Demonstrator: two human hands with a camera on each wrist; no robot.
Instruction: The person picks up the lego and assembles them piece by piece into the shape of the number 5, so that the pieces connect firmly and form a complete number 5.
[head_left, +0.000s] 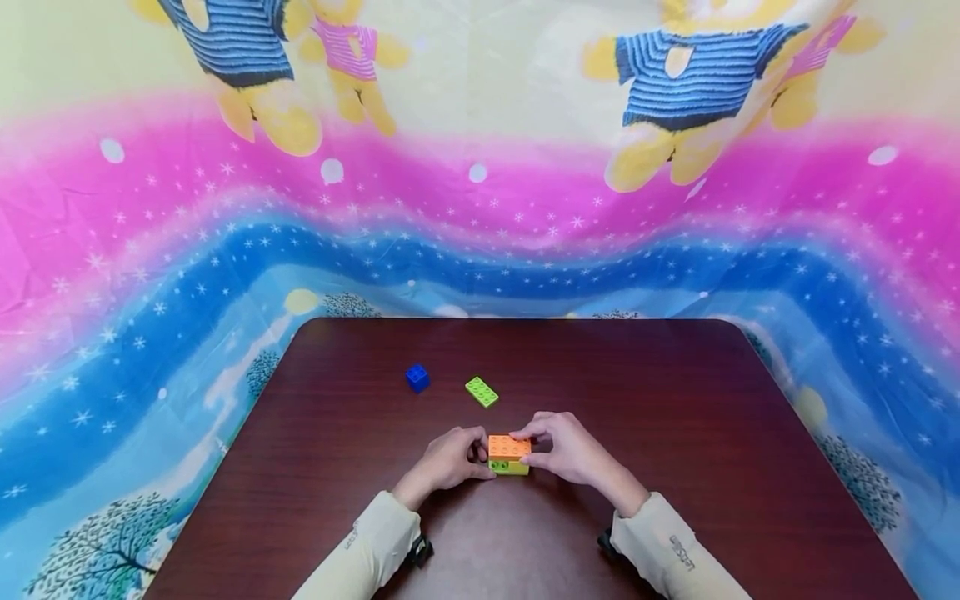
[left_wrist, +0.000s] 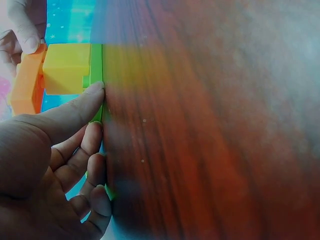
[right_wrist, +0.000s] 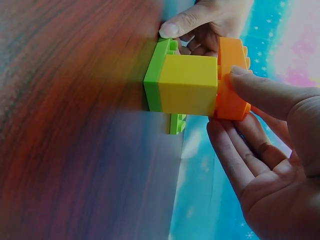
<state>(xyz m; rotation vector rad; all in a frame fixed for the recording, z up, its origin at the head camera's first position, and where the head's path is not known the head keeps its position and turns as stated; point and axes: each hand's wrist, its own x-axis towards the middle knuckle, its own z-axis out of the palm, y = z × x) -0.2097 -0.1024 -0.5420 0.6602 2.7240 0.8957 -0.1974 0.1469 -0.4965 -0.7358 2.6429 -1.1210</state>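
1. the stack stands on the surface point(head_left: 675, 400) between the two hands, in front of the person: green base point(right_wrist: 154, 80), yellow brick point(right_wrist: 187, 85), orange brick point(head_left: 510, 446) on top.
2. the left hand point(head_left: 450, 458) pinches the base's near edge between thumb and fingers; the right hand point(head_left: 567, 450) pinches the orange brick between thumb and fingers.
3. from here the orange brick looks not fully seated: a gap shows above the yellow one. pressing on one side could jam it crooked.
4. it also overhangs the base's bare studs on the left; a push there could lever it off.
5. if the left hand slackens, the base might slide or tip under an uneven press.
6. the blue brick point(head_left: 417, 378) and loose green plate point(head_left: 482, 392) lie farther back, so knocking them seems unlikely.
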